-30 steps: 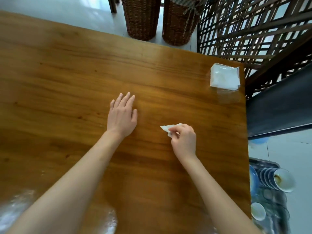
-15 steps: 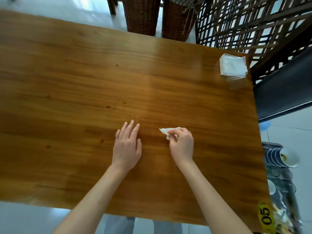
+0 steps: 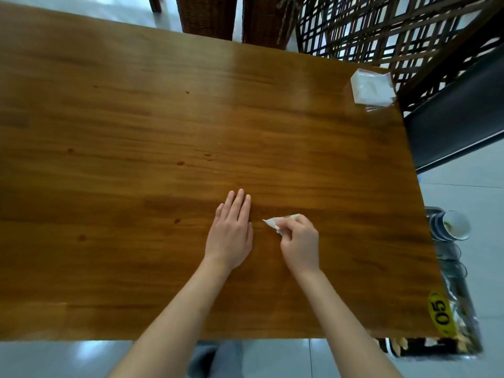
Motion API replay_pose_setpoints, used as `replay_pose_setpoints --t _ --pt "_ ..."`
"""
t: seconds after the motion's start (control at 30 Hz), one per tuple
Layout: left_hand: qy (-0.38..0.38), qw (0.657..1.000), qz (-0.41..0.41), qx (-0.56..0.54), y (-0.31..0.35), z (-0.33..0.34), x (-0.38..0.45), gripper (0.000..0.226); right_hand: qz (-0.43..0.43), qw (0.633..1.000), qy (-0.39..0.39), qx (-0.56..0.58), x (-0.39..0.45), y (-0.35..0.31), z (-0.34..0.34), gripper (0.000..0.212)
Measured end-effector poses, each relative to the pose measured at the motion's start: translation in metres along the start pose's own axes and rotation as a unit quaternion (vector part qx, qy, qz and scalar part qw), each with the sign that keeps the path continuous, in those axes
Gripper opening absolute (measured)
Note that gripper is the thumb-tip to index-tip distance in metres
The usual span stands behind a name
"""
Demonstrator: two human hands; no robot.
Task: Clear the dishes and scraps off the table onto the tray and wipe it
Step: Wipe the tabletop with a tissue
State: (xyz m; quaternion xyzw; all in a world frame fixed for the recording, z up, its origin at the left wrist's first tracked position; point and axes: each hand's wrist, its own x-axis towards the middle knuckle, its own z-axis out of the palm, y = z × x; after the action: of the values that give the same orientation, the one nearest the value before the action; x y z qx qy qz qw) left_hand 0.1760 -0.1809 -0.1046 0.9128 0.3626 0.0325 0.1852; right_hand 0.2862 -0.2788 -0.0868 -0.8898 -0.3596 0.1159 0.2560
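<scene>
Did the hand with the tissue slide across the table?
Yes. The right hand holding the tissue slid toward the table's near edge, away from the napkin holder.

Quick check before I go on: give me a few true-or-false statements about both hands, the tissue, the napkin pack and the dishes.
1. The right hand pinches a white tissue. True.
2. The left hand holds a cup. False: it lies flat on the table, holding nothing.
3. The napkin pack sits at the table's far right corner. True.
4. Stacked dishes stand on the table. False: they are off its right edge.
</scene>
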Motion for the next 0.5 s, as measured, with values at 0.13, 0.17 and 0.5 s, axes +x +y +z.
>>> replay_pose_setpoints --t 0.13,0.17,0.5 --pt "0.008 1.0 0.001 0.001 -0.001 0.001 0.001 0.054 0.057 0.997 0.042 -0.007 0.031 0.0 -0.001 0.018" --pt "0.008 1.0 0.0 0.001 -0.002 0.001 0.0 0.055 0.071 0.996 0.058 -0.001 0.035 -0.002 0.001 0.019" --pt "0.043 0.998 -0.012 -0.044 -0.011 -0.02 -0.012 0.051 0.04 0.998 0.021 0.042 0.015 -0.014 0.005 0.016"
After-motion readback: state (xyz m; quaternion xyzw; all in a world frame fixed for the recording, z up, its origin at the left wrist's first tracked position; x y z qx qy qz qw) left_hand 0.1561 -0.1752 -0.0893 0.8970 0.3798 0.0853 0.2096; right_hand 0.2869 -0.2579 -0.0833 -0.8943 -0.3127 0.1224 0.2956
